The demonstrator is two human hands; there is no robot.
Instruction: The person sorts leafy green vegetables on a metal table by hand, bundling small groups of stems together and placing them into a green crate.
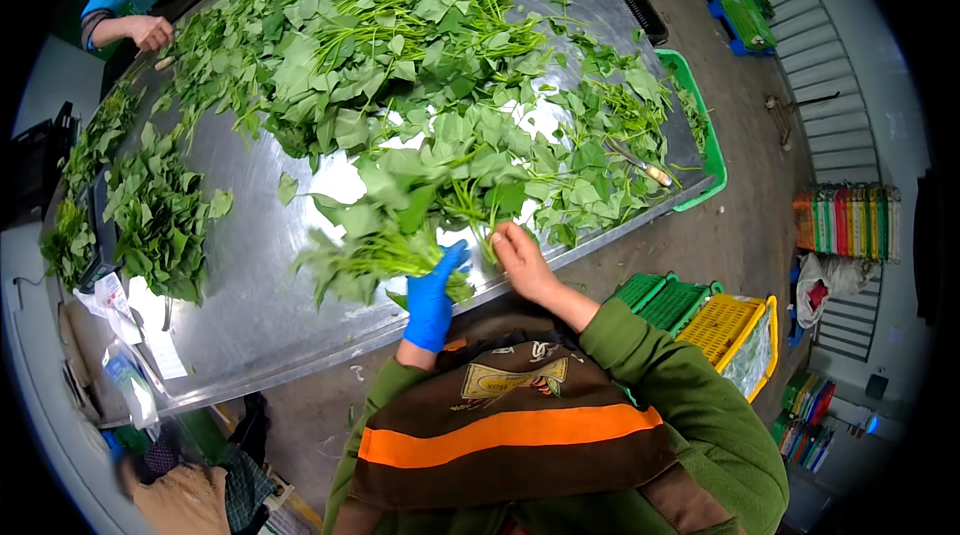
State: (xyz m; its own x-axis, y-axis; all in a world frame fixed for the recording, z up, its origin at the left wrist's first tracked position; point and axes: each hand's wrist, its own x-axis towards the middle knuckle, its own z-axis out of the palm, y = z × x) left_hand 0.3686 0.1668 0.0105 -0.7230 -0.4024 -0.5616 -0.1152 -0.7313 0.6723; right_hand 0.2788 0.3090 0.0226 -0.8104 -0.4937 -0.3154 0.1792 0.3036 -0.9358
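My left hand (435, 299), in a blue glove, is closed round a bunch of leafy green stems (390, 257) above the near edge of the steel table (255, 325). Just right of it, my bare right hand (517, 257) pinches a few thin green stems (487, 224) between thumb and fingers. Beyond both hands lies a large heap of leafy greens (375, 32). A knife with a light handle (656, 173) rests on loose leaves at the right. Two upright bunches of greens, one of them the nearer bunch (161, 220), are at the left beside a dark device (101, 227).
Across the table at upper left is another person (135, 2), with hands near the heap. A green crate (705, 122) adjoins the right table edge. Green crates (660, 302) and a yellow crate (724, 325) stand at lower right. Papers (154, 332) lie at the left.
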